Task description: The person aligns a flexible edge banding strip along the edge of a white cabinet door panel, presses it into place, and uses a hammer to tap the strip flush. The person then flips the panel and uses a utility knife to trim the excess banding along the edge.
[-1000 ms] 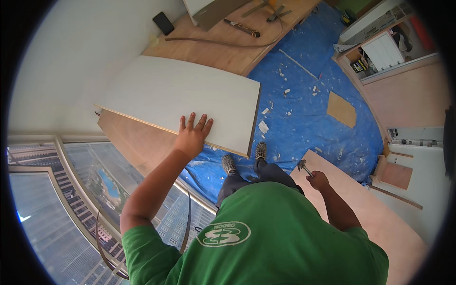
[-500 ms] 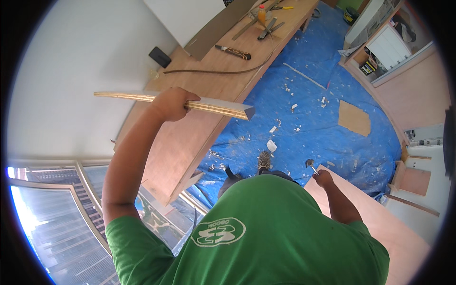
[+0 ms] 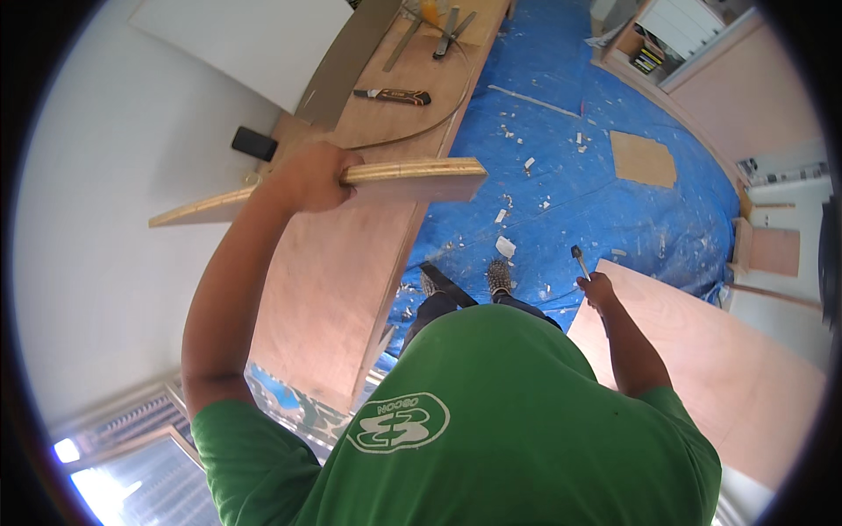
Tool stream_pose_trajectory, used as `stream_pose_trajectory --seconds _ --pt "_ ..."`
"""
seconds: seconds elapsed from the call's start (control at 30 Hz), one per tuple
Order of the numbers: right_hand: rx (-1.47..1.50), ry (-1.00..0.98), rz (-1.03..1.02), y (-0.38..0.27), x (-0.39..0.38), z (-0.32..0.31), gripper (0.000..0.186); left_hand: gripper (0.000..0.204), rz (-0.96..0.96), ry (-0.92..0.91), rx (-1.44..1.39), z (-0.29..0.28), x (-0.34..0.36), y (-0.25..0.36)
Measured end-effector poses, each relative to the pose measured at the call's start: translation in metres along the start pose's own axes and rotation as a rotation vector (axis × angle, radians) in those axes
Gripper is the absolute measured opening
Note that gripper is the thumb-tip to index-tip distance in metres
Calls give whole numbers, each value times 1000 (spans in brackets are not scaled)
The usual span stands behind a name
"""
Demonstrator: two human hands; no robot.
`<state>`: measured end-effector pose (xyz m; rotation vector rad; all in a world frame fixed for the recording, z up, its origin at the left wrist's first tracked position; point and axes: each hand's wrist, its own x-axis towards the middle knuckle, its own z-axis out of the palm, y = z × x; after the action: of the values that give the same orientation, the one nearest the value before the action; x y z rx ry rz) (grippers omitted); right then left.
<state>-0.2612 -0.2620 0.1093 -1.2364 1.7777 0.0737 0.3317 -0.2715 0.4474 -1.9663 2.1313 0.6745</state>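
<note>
My left hand point(image 3: 316, 178) is closed around the middle of a long, narrow plywood board point(image 3: 425, 182), held up above the workbench. The board's layered edge is turned upward, and its right end reaches out past the bench's edge. Low at my right side, my right hand point(image 3: 598, 289) grips a hammer point(image 3: 578, 254) by its handle, head pointing away from me. Under the board lies the bench's plywood top point(image 3: 324, 289). Beyond my left hand, a utility knife point(image 3: 395, 95) and a thin curved brown strip point(image 3: 412, 137) rest on the bench.
A dark phone point(image 3: 254, 143), a grey-brown sheet point(image 3: 349, 70) and a white panel point(image 3: 246, 39) are at the bench's left side. Metal tools point(image 3: 450, 37) lie farther off. Blue sheeting point(image 3: 544, 114) with scraps covers the floor. A large plywood sheet point(image 3: 710, 377) is at right.
The board has tilted in my left hand, its right end rising and its left end dropping, with more of its broad face showing. My view has shifted; the hammer remains in my right hand.
</note>
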Motion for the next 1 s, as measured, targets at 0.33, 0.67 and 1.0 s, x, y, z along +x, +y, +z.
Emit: stream_pose_trajectory --seconds 0.33,0.67,1.0 --pt "696 151 8 -108 -76 66 20 46 -1 506 63 30 -60 -93" --pt "440 22 -472 -278 -91 96 54 66 43 808 273 58 -78 -167" --pt "327 195 -595 -316 -55 114 44 73 -26 758 267 30 -58 -161"
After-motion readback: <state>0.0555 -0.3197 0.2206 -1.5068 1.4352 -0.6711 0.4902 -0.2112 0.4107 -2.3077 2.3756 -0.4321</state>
